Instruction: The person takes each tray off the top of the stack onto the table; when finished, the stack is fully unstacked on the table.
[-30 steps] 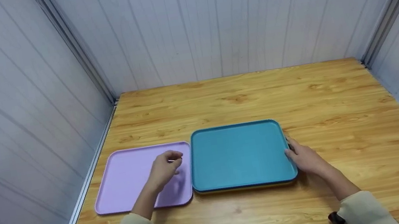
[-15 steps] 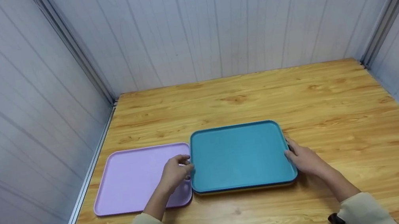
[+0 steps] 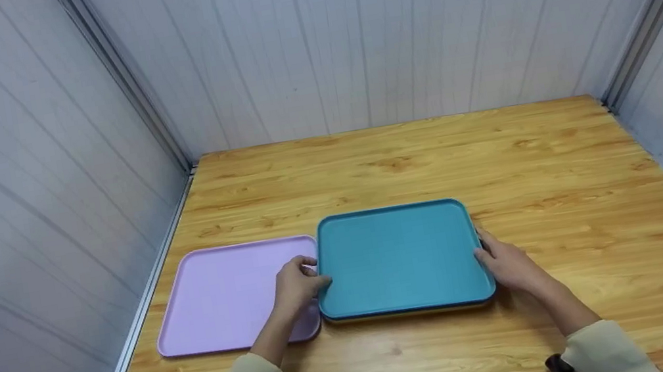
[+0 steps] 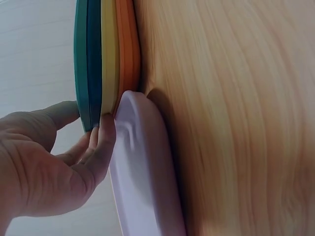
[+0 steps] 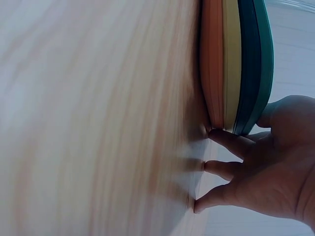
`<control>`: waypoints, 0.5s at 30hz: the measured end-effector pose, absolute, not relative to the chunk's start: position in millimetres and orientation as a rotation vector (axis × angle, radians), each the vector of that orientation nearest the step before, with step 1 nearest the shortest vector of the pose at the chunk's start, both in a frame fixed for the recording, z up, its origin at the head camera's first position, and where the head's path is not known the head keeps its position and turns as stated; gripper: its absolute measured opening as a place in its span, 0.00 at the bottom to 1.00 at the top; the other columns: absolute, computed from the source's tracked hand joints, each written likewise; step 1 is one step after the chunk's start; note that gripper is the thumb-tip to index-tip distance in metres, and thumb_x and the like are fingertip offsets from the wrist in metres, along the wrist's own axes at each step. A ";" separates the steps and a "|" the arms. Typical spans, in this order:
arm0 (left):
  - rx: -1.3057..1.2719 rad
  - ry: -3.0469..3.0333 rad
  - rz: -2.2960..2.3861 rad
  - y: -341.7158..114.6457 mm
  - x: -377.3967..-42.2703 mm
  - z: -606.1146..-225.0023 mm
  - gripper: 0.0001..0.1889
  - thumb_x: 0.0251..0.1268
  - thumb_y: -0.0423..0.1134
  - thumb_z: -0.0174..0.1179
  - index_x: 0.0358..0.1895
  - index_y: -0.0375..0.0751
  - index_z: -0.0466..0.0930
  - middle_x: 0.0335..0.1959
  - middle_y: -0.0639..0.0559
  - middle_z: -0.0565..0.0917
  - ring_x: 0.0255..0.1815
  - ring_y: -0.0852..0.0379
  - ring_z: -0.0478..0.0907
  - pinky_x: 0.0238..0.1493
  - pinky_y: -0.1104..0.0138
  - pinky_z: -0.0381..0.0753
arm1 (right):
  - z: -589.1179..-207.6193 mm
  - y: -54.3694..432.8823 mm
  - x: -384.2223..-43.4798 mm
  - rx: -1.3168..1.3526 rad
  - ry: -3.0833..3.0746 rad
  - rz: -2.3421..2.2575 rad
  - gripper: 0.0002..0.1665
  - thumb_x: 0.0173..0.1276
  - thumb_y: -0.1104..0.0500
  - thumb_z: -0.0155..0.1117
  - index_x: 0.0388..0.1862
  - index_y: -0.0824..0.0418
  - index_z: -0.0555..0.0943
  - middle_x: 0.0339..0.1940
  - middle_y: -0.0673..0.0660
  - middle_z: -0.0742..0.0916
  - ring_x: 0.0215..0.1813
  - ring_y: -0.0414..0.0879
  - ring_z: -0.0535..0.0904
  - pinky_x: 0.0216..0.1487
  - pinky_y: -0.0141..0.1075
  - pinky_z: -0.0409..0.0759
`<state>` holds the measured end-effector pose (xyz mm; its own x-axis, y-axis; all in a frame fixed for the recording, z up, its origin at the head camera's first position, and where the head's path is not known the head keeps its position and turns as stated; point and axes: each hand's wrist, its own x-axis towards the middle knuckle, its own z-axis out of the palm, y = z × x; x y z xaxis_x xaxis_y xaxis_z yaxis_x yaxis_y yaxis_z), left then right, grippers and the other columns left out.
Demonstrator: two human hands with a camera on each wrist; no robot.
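A teal tray (image 3: pixel 397 258) tops a stack that also shows dark blue (image 5: pixel 248 69), yellow (image 4: pixel 109 59) and orange (image 4: pixel 128 54) trays in the wrist views. My left hand (image 3: pixel 296 288) grips the stack's left edge, thumb on the teal rim and fingertips against the sides of the lower trays. My right hand (image 3: pixel 509 263) holds the right edge, its thumb over the teal rim and its index fingertip by the orange tray at the bottom. Its other fingers spread down to the tabletop. A lilac tray (image 3: pixel 222 296) lies flat beside the stack, beneath my left forearm.
The wooden table (image 3: pixel 394 163) carries the trays near its front. White panel walls (image 3: pixel 335 39) rise behind it and at both sides. A metal strip (image 3: pixel 138 310) runs along the table's left edge.
My left hand has moved right from above the lilac tray to the stack's left edge, and its thumb has come onto the teal rim. The right hand and the trays have stayed put.
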<state>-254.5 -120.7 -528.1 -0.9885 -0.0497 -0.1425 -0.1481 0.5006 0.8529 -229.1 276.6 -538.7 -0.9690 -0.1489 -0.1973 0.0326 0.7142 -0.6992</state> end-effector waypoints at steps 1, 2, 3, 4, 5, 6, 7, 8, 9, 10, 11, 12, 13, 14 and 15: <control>-0.171 2.654 1.493 -120.6 -254.4 -528.1 0.18 0.53 0.27 0.72 0.49 0.30 0.81 0.31 0.46 0.81 0.26 0.55 0.79 0.25 0.66 0.82 | -538.9 276.5 -228.9 -0.087 2.684 -1.094 0.37 0.85 0.53 0.41 0.82 0.67 0.45 0.78 0.74 0.60 0.74 0.69 0.61 0.71 0.63 0.60; -0.173 2.663 1.481 -120.5 -254.4 -528.1 0.18 0.54 0.27 0.72 0.49 0.30 0.81 0.31 0.46 0.81 0.26 0.55 0.79 0.26 0.66 0.82 | -538.9 276.3 -228.7 -0.085 2.683 -1.091 0.37 0.85 0.53 0.41 0.83 0.67 0.45 0.78 0.74 0.60 0.74 0.69 0.61 0.71 0.63 0.59; -0.169 2.673 1.473 -120.5 -254.3 -528.1 0.18 0.54 0.27 0.71 0.49 0.30 0.81 0.31 0.46 0.81 0.27 0.55 0.80 0.26 0.66 0.82 | -538.7 276.0 -228.4 -0.085 2.682 -1.093 0.37 0.85 0.53 0.41 0.83 0.66 0.45 0.78 0.74 0.60 0.75 0.69 0.61 0.71 0.63 0.59; -0.166 2.686 1.460 -120.6 -254.2 -528.0 0.17 0.54 0.26 0.71 0.49 0.30 0.81 0.31 0.46 0.81 0.27 0.55 0.80 0.26 0.66 0.82 | -538.8 275.8 -228.3 -0.085 2.682 -1.092 0.37 0.85 0.53 0.41 0.83 0.66 0.45 0.78 0.75 0.60 0.75 0.69 0.61 0.71 0.63 0.59; -0.162 2.694 1.453 -120.6 -254.2 -527.8 0.16 0.55 0.26 0.70 0.49 0.30 0.82 0.31 0.46 0.81 0.27 0.54 0.80 0.26 0.66 0.83 | -538.9 275.7 -228.3 -0.085 2.680 -1.095 0.37 0.85 0.53 0.41 0.83 0.67 0.45 0.78 0.75 0.60 0.75 0.69 0.61 0.71 0.63 0.59; -0.151 2.705 1.446 -120.7 -254.2 -527.8 0.16 0.55 0.26 0.70 0.49 0.30 0.82 0.31 0.45 0.81 0.28 0.54 0.80 0.26 0.65 0.83 | -538.8 275.5 -228.3 -0.085 2.677 -1.097 0.37 0.85 0.53 0.41 0.83 0.67 0.45 0.78 0.75 0.60 0.75 0.69 0.61 0.71 0.63 0.59; -0.146 2.708 1.442 -120.7 -254.0 -527.5 0.16 0.56 0.26 0.69 0.49 0.30 0.82 0.32 0.45 0.81 0.28 0.54 0.80 0.26 0.65 0.83 | -538.7 275.4 -228.2 -0.084 2.677 -1.098 0.37 0.85 0.53 0.41 0.82 0.67 0.45 0.78 0.75 0.59 0.75 0.69 0.61 0.71 0.63 0.59; -0.143 2.709 1.437 -120.6 -253.9 -527.0 0.16 0.57 0.26 0.69 0.49 0.30 0.83 0.32 0.45 0.81 0.29 0.54 0.80 0.26 0.65 0.83 | -538.7 275.4 -228.4 -0.085 2.676 -1.102 0.37 0.85 0.53 0.41 0.82 0.67 0.45 0.78 0.75 0.59 0.75 0.69 0.60 0.72 0.63 0.58; -0.135 2.712 1.431 -120.6 -253.7 -526.8 0.15 0.57 0.26 0.68 0.49 0.30 0.83 0.32 0.45 0.81 0.30 0.53 0.80 0.26 0.65 0.84 | -538.7 275.5 -228.5 -0.085 2.676 -1.104 0.37 0.85 0.53 0.41 0.82 0.67 0.45 0.78 0.75 0.59 0.75 0.68 0.60 0.72 0.63 0.58; -0.133 2.712 1.424 -120.6 -253.9 -526.4 0.15 0.58 0.27 0.68 0.50 0.30 0.83 0.33 0.45 0.81 0.30 0.54 0.80 0.26 0.65 0.84 | -538.8 275.6 -228.7 -0.086 2.678 -1.101 0.37 0.85 0.53 0.41 0.82 0.67 0.45 0.78 0.75 0.59 0.75 0.68 0.60 0.72 0.63 0.58; -0.131 2.712 1.420 -120.5 -253.9 -525.9 0.15 0.59 0.27 0.68 0.50 0.30 0.83 0.33 0.45 0.81 0.30 0.54 0.81 0.26 0.65 0.84 | -538.8 275.8 -228.8 -0.089 2.680 -1.101 0.37 0.85 0.53 0.41 0.82 0.67 0.45 0.78 0.75 0.59 0.75 0.68 0.59 0.72 0.63 0.57; -0.127 2.714 1.413 -120.5 -254.0 -525.6 0.15 0.59 0.27 0.67 0.50 0.30 0.83 0.33 0.45 0.81 0.29 0.54 0.81 0.26 0.65 0.84 | -538.9 275.9 -229.0 -0.093 2.679 -1.100 0.37 0.85 0.53 0.41 0.82 0.67 0.45 0.78 0.75 0.59 0.76 0.69 0.59 0.72 0.63 0.57; -0.129 2.714 1.407 -120.5 -254.1 -525.2 0.15 0.60 0.27 0.67 0.50 0.30 0.83 0.33 0.46 0.81 0.29 0.54 0.81 0.27 0.65 0.83 | -539.2 276.3 -229.3 -0.094 2.677 -1.103 0.37 0.85 0.53 0.41 0.82 0.67 0.45 0.78 0.74 0.59 0.76 0.68 0.59 0.72 0.63 0.57; -0.125 2.719 1.401 -120.4 -254.3 -525.0 0.14 0.60 0.27 0.66 0.50 0.30 0.83 0.33 0.46 0.81 0.28 0.55 0.81 0.27 0.65 0.83 | -539.5 276.6 -229.6 -0.096 2.674 -1.107 0.37 0.85 0.52 0.41 0.82 0.67 0.45 0.78 0.74 0.58 0.76 0.68 0.58 0.73 0.62 0.56; -0.121 2.726 1.396 -120.5 -254.6 -524.9 0.14 0.60 0.27 0.66 0.50 0.30 0.83 0.32 0.46 0.81 0.27 0.55 0.81 0.26 0.66 0.83 | -539.7 276.9 -229.8 -0.097 2.669 -1.113 0.37 0.85 0.52 0.41 0.82 0.67 0.45 0.78 0.74 0.58 0.76 0.68 0.57 0.73 0.62 0.56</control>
<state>-254.6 -120.5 -524.9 -0.9940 -0.0348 -0.1042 -0.1049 0.5826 0.8060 -229.8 276.9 -539.7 -0.9671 -0.1556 -0.2010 0.0333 0.7064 -0.7070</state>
